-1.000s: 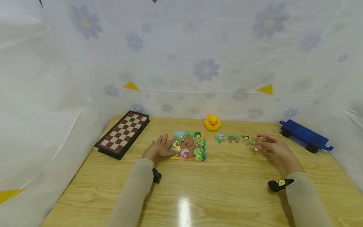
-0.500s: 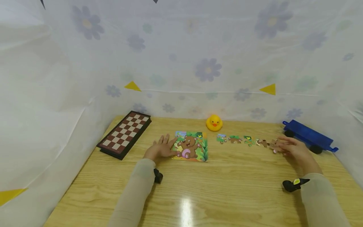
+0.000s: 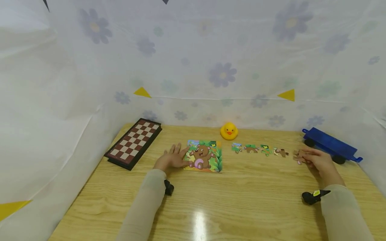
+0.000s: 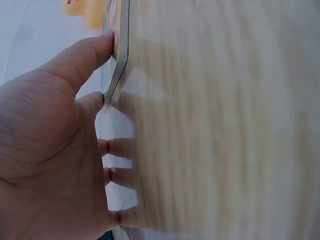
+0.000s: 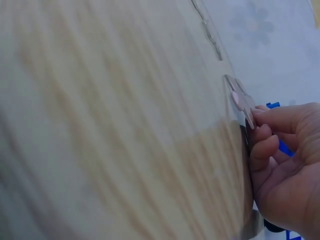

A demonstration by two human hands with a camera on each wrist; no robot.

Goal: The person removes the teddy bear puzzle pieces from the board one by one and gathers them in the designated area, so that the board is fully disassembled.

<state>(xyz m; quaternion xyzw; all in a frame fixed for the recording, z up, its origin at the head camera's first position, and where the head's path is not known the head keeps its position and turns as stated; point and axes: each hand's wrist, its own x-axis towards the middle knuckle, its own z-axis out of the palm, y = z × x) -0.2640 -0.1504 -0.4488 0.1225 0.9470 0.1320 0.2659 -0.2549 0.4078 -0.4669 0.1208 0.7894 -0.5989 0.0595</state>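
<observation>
A bear picture puzzle board (image 3: 202, 157) lies flat on the wooden table. My left hand (image 3: 172, 158) rests at its left edge with the fingers spread. In the left wrist view, the thumb and forefinger of my left hand (image 4: 50, 135) touch the board's edge. At the right, my right hand (image 3: 322, 164) pinches a brown and pink puzzle piece (image 3: 298, 156) between thumb and fingers. The same puzzle piece (image 5: 242, 100) stands tilted at the fingertips in the right wrist view. Left of it lies a row of several loose pieces, ending with a brown puzzle piece (image 3: 281, 152).
A yellow rubber duck (image 3: 229, 131) sits behind the board. A folded chessboard case (image 3: 134, 143) lies at the left, and a blue toy wagon (image 3: 331, 143) stands behind the right hand. White flowered cloth (image 3: 193, 60) walls in the table's back and sides.
My right hand has moved right with the pinched puzzle piece, away from the row, leaving a gap beside the brown piece. My left hand has stayed at the board.
</observation>
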